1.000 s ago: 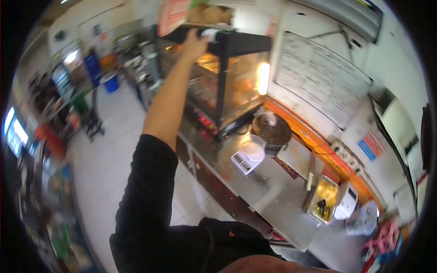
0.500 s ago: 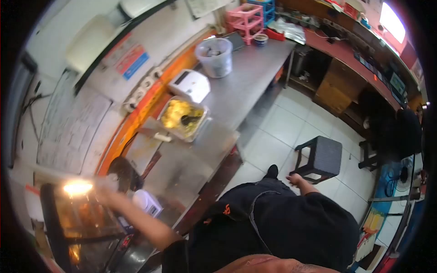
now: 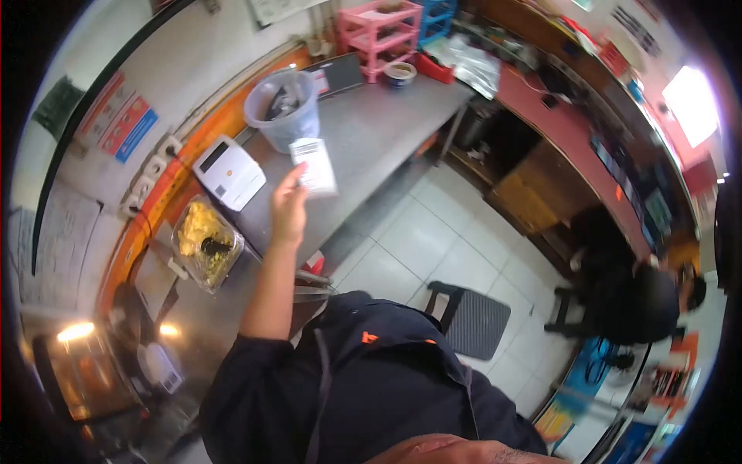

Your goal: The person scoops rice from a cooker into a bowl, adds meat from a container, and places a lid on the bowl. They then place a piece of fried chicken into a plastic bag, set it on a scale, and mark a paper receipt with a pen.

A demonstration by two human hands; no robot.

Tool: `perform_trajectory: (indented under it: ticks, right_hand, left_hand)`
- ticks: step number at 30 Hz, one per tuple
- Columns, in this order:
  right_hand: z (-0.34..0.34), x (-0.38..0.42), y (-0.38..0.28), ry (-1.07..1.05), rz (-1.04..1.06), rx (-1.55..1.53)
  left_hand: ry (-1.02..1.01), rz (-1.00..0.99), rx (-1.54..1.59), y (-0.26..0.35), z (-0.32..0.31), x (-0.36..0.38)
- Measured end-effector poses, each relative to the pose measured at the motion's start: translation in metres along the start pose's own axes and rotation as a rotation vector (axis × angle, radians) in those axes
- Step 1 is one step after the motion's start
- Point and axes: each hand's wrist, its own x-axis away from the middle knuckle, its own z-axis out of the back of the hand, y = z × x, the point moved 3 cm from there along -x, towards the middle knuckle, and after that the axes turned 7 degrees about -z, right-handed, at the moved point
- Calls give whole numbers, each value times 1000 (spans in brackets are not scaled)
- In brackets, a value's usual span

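Note:
My left hand (image 3: pixel 289 209) is raised over the metal counter (image 3: pixel 371 127), its thumb and fingers pinching a white printed paper slip (image 3: pixel 321 179). The slip is held upright, its top overlapping the front of a translucent bucket (image 3: pixel 304 120) in the view. Left of the hand sits a white box-shaped device (image 3: pixel 229 174). Nearer to me, a clear container (image 3: pixel 236 251) holds yellow food (image 3: pixel 198 226) and chopped green bits, with a dark utensil handle in it. My right hand is out of sight.
A lit glass cabinet (image 3: pixel 89 371) and a white scale-like device (image 3: pixel 160 367) stand at the lower left. Pink shelves (image 3: pixel 379 39) rise at the counter's far end. A dark stool (image 3: pixel 478 323) stands on the tiles. Someone in dark clothing (image 3: pixel 634 305) is at right.
My left hand has moved from beside the lit cabinet up and right over the counter, and the paper slip now shows in it. My right hand has left view. The camera has turned.

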Motion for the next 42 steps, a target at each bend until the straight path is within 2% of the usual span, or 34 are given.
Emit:
perform_trajectory:
  ticks: [3, 6, 8, 10, 12, 14, 16, 17, 18, 20, 21, 22, 23, 24, 25, 26, 28, 29, 30, 31, 32, 33, 36, 38, 42]
  right_hand:
    - [64, -30, -15, 302, -33, 40]
    - [141, -70, -72, 526, 54, 148]
    - [199, -106, -129, 596, 240, 369]
    - [265, -150, -192, 632, 574, 786]
    - [308, -161, -276, 718, 458, 516]
    - [324, -142, -385, 754, 373, 551]
    - [355, -162, -459, 889, 447, 547]
    - [334, -130, -530, 855, 484, 533]
    - [341, -134, -575, 804, 532, 576]
    - [358, -153, -659, 836, 741, 643]
    - [354, -153, -711, 824, 820, 566]
    - [362, -168, -756, 839, 1015, 573]
    - [376, -188, -806, 888, 1019, 704]
    - [375, -197, -859, 994, 1266, 799]
    - [368, -202, -913, 1146, 1327, 886]
    - [388, -238, -954, 1115, 1198, 874]
    - [390, -272, -1035, 1102, 1565, 977]
    - [392, -292, -1061, 1051, 1525, 968]
    - [393, -303, -1081, 946, 1248, 1015]
    - [444, -353, -1116, 1089, 1033, 1598]
    - [494, -401, -1147, 1147, 892, 2169]
    - [504, -419, -1165, 1138, 877, 2179]
    - [513, -423, -1158, 1127, 949, 1846]
    - [498, -413, -1137, 1089, 1053, 1634]
    - [461, -374, -1075, 883, 1261, 1127]
  left_hand:
    - [40, 126, -55, -41, -24, -33]
    - [62, 240, -92, -105, -34, -74]
    - [50, 303, -131, -160, -40, -100]
    - [94, 359, -88, -218, -58, -129]
    - [125, 426, -103, -281, -81, -160]
    - [100, 416, -157, -353, -107, -190]
    - [38, 406, -298, -398, -136, -209]
    - [2, 463, -330, -418, -149, -221]
    - [-44, 406, -399, -427, -163, -235]
    - [-148, 292, -540, -429, -188, -261]
    - [-213, 200, -729, -432, -195, -270]
    - [-274, 102, -923, -437, -198, -281]
    - [-332, 8, -1122, -441, -200, -290]
    - [-302, 50, -1179, -445, -196, -300]
    - [-289, 96, -1233, -449, -192, -308]
    - [-293, 156, -1272, -449, -192, -307]
    - [-216, 145, -1299, -449, -186, -318]
    - [-195, 167, -1317, -450, -185, -322]
    - [-194, 201, -1331, -453, -184, -321]
    - [-192, 242, -1347, -457, -184, -320]
    - [-180, 228, -1333, -460, -180, -318]
    - [-157, 218, -1330, -461, -173, -313]
    - [-159, 211, -1383, -463, -159, -299]
    - [-149, 128, -1483, -471, -147, -288]
    - [-178, 180, -1479, -467, -149, -273]
